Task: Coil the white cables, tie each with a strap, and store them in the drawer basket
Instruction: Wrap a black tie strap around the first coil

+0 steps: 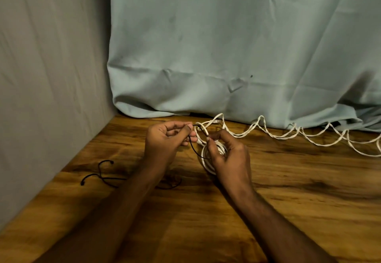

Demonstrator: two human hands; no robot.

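Observation:
A small coil of white cable (207,164) is held just above the wooden table (288,201) by my right hand (228,155), whose fingers curl round the coil. A thin black strap (195,151) loops around the coil. My left hand (167,139) pinches one end of that strap between thumb and fingers, level with the coil's top. A second white cable (309,136) lies twisted and uncoiled along the back of the table, running off to the right. The drawer basket is not in view.
More black straps (99,177) lie on the table at the left, partly under my left forearm. A grey wall (51,77) closes the left side. A pale blue cloth (226,46) hangs behind the table.

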